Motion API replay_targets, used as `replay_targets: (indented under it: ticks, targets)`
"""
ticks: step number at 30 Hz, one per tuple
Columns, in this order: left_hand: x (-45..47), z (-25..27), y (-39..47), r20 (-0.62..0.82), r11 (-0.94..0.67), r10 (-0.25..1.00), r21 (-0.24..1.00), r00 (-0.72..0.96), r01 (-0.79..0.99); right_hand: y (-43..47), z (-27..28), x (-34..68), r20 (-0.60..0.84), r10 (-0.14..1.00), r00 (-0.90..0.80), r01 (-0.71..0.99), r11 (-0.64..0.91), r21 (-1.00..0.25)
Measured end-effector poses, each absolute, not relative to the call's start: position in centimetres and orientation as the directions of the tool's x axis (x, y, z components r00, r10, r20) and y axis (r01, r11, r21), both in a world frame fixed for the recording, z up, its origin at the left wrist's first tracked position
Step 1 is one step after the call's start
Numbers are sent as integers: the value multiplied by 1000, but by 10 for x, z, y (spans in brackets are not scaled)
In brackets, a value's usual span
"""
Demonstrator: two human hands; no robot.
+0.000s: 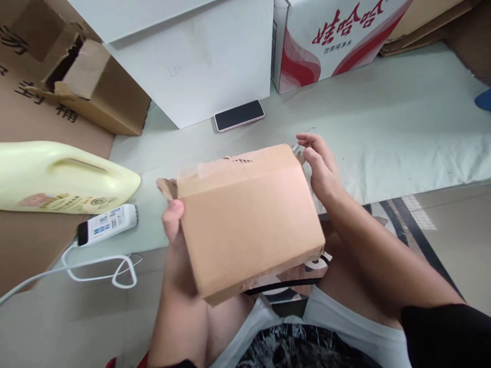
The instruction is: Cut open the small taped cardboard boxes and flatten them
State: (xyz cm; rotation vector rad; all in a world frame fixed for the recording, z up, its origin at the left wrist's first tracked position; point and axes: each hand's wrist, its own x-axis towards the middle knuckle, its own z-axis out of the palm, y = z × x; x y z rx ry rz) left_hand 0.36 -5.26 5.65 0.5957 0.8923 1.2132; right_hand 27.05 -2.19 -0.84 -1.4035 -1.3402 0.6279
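Observation:
A plain brown cardboard box (251, 230) is held tilted above my lap, its broad face toward me. A strip of clear tape and some dark print show along its far edge. Small flaps stick out at both far corners. My left hand (173, 222) grips the box's left side, thumb upright against it; the other fingers are hidden behind the box. At the far right corner, my right hand (322, 168) has its thumb and index finger around a small side flap (299, 153). The rest of its fingers are partly hidden.
A phone (240, 116) lies on the pale green cloth (391, 122), before a white box (199, 66). A red-and-white carton (333, 46) stands right of it. To the left are a yellow bottle (65, 176), a white corded device (109, 223) and an opened cardboard box (103, 87).

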Motion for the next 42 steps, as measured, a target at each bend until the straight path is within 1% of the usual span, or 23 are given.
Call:
replay_targets:
  ticks: [2, 3, 6, 9, 11, 13, 15, 17, 18, 20, 22, 24, 26, 27, 28, 29, 31, 33, 35, 38, 40, 42]
  targets:
    - [1, 55, -37, -200, 208, 976, 774, 81, -599, -23, -3, 270, 224, 935, 276, 317, 131, -939]
    - [-1, 56, -30, -171, 162, 984, 754, 48, -637, -23, -1, 269, 188, 948, 257, 289, 111, -951]
    - [-7, 61, -18, -162, 48, 981, 725, -102, -687, -24, 6, 268, 114, 992, 61, 271, 93, -958]
    - [-12, 65, -15, -217, 54, 962, 748, -167, -662, -26, 11, 266, 145, 982, -119, 287, 174, -942]
    - [-14, 63, -14, -211, 65, 966, 762, -152, -645, -28, 11, 263, 205, 960, -190, 315, 258, -913]
    - [-14, 59, -13, -192, 65, 972, 779, -137, -624, -30, 9, 257, 242, 945, -222, 373, 312, -874]
    - [-11, 55, -13, -193, 64, 969, 801, -156, -595, -32, 6, 250, 239, 955, -174, 485, 294, -823]
    - [-7, 53, -13, -194, 56, 963, 823, -186, -566, -32, 3, 245, 229, 972, -62, 602, 219, -768]
    - [-5, 52, -13, -188, 41, 960, 830, -210, -556, -32, 3, 244, 239, 971, -1, 630, 186, -754]
    - [-5, 51, -11, -184, 10, 949, 831, -257, -556, -31, 4, 245, 271, 958, 95, 607, 160, -778]
    - [-10, 49, -7, -198, 9, 941, 826, -275, -563, -29, 7, 250, 281, 944, 175, 502, 159, -850]
    - [-18, 46, -3, -215, 34, 942, 823, -256, -567, -27, 11, 256, 281, 917, 282, 416, 148, -897]
    - [-23, 43, 0, -206, 28, 946, 820, -249, -571, -28, 14, 259, 327, 862, 387, 409, 158, -899]
    - [-24, 41, 1, -199, 11, 944, 817, -264, -576, -30, 15, 259, 377, 828, 415, 438, 182, -881]
    - [-24, 39, 2, -188, -14, 940, 812, -285, -584, -33, 16, 256, 440, 801, 406, 480, 223, -849]
    - [-23, 38, 2, -179, -43, 933, 806, -313, -590, -36, 17, 252, 507, 784, 358, 526, 280, -803]
    - [-17, 37, 2, -160, -84, 924, 802, -347, -592, -45, 18, 238, 610, 777, 157, 605, 413, -681]
    - [-7, 37, 0, -116, -112, 934, 804, -339, -584, -54, 16, 222, 611, 786, -92, 638, 518, -570]
    - [3, 37, -3, -44, -147, 947, 822, -319, -551, -61, 10, 206, 542, 802, -252, 652, 555, -517]
    - [18, 37, -8, 44, -189, 951, 865, -305, -464, -66, -5, 192, 472, 813, -341, 675, 561, -479]
    - [24, 37, -10, 66, -189, 955, 886, -290, -422, -66, -14, 189, 477, 796, -374, 675, 586, -448]
    - [25, 36, -11, 75, -193, 956, 891, -285, -411, -64, -19, 189, 517, 770, -374, 670, 610, -423]
